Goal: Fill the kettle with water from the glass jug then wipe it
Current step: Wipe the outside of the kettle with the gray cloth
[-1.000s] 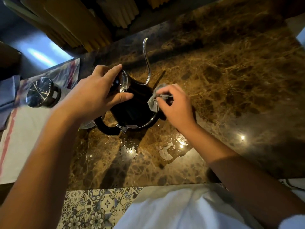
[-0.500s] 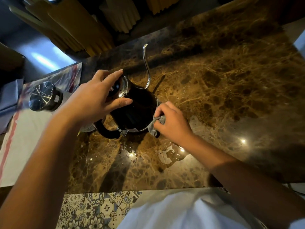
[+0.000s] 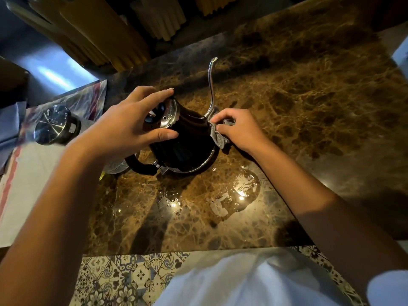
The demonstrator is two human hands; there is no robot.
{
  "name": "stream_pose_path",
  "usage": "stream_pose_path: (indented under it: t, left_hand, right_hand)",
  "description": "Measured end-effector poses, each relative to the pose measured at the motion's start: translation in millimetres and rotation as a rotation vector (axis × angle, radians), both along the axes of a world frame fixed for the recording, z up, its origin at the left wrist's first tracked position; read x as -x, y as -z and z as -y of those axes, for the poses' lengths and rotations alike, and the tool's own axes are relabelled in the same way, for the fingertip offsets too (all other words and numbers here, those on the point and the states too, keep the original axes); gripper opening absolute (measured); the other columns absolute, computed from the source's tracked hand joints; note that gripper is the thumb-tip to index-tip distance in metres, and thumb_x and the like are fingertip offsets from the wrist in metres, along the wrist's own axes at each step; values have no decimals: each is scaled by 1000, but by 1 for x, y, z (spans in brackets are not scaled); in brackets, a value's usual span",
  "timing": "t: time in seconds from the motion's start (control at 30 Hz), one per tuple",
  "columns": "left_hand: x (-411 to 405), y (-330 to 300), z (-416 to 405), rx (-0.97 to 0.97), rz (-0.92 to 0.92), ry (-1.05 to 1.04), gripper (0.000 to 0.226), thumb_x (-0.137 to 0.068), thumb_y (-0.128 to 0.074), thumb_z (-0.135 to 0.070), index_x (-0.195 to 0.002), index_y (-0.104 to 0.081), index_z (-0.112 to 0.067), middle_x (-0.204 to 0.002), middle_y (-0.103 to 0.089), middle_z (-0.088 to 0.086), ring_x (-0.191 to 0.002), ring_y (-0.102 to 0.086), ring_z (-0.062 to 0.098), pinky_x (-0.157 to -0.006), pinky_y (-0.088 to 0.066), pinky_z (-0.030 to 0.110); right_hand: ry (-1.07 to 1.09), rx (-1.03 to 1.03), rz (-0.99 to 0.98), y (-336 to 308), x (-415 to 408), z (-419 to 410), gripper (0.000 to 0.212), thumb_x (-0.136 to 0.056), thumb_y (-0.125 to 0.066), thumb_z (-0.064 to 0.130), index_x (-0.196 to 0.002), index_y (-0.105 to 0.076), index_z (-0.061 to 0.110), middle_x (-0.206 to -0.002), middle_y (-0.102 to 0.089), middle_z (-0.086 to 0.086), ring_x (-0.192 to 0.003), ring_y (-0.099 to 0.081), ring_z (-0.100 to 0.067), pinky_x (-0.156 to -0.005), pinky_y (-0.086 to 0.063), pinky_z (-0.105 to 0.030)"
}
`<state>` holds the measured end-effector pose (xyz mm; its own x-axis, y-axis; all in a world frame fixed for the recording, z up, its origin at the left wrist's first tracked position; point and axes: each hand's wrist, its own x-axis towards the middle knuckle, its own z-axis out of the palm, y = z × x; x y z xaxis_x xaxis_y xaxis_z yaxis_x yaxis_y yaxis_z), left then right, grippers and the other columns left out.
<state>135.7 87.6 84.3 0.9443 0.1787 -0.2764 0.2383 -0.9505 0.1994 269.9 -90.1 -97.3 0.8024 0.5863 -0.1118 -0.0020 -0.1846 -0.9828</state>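
Observation:
A black gooseneck kettle [image 3: 187, 142] with a chrome lid and a thin curved spout stands on the brown marble counter [image 3: 309, 107]. My left hand [image 3: 130, 127] grips its top, fingers over the lid and thumb on the near side. My right hand [image 3: 238, 129] pinches a small grey cloth [image 3: 218, 138] against the kettle's right side, at the base of the spout. The glass jug [image 3: 114, 166] is mostly hidden behind my left wrist; only a bit of glass shows beside the kettle's black handle.
A puddle of water [image 3: 238, 195] lies on the counter just in front of the kettle. A shiny metal canister [image 3: 55, 124] stands at the left on a pale towel [image 3: 33, 184]. Yellow ribbed panels [image 3: 106, 36] hang behind the counter. Patterned floor tiles [image 3: 123, 281] show below.
My right hand moved the cloth from low on the kettle's right side up to the base of the spout. My left hand kept its grip on the lid.

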Motion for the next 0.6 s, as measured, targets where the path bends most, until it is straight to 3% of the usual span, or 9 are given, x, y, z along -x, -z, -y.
stream_pose_path:
  t: [0.1, 0.2, 0.3, 0.37, 0.47, 0.53, 0.6]
  left_hand:
    - [1, 2, 1, -13, -4, -6, 98, -74, -53, -72, -162, -23, -41, -165, -25, -3, -138, -48, 26, -104, -46, 40]
    - [2, 4, 0, -28, 8, 5, 97, -74, -52, -73, -162, -23, -42, -165, -25, -3, -136, -50, 25, -101, -46, 37]
    - [-1, 7, 0, -39, 23, 13, 94, -77, -53, -72, -161, -25, -42, -165, -27, -4, -135, -51, 25, -100, -46, 38]
    - [-3, 8, 1, -61, 49, 17, 90, -79, -55, -71, -160, -28, -42, -163, -30, -3, -132, -53, 24, -97, -45, 35]
    - [-2, 10, 3, -46, 119, -6, 91, -80, -55, -74, -159, -31, -38, -161, -37, -3, -136, -51, 23, -101, -44, 36]
    - [1, 13, 5, -20, 196, -67, 93, -81, -54, -76, -160, -30, -34, -161, -39, -1, -139, -49, 22, -109, -44, 42]
    - [6, 14, 8, -176, 268, -130, 94, -81, -50, -82, -158, -32, -31, -157, -43, 4, -129, -58, 27, -98, -50, 47]
  right_hand:
    - [35, 55, 127, 4, 12, 7, 31, -87, -76, 5, -83, -76, 35, -91, -73, 20, -96, -70, -1, -87, -55, -20]
    - [2, 99, 222, 2, 28, 18, 23, -86, -77, 7, -83, -78, 29, -92, -73, 15, -93, -69, -4, -84, -54, -21]
    - [-153, 126, 275, -2, 51, 32, 18, -84, -77, 4, -81, -79, 22, -87, -70, 16, -82, -63, 4, -77, -48, -8]
    - [-192, 124, 235, -1, 58, 39, 17, -86, -76, 4, -83, -78, 21, -89, -72, 14, -84, -65, 3, -78, -51, -10]
    - [63, 74, 4, -8, 29, 43, 25, -91, -71, 3, -91, -70, 28, -99, -71, 9, -91, -71, -10, -74, -61, -24]
    - [204, 21, -75, -14, -2, 40, 34, -92, -68, -1, -106, -67, 31, -100, -68, 8, -93, -69, -11, -76, -61, -25]
    - [184, -9, -82, -17, -26, 28, 49, -92, -66, -4, -127, -65, 31, -95, -65, 4, -90, -67, -10, -81, -61, -27]
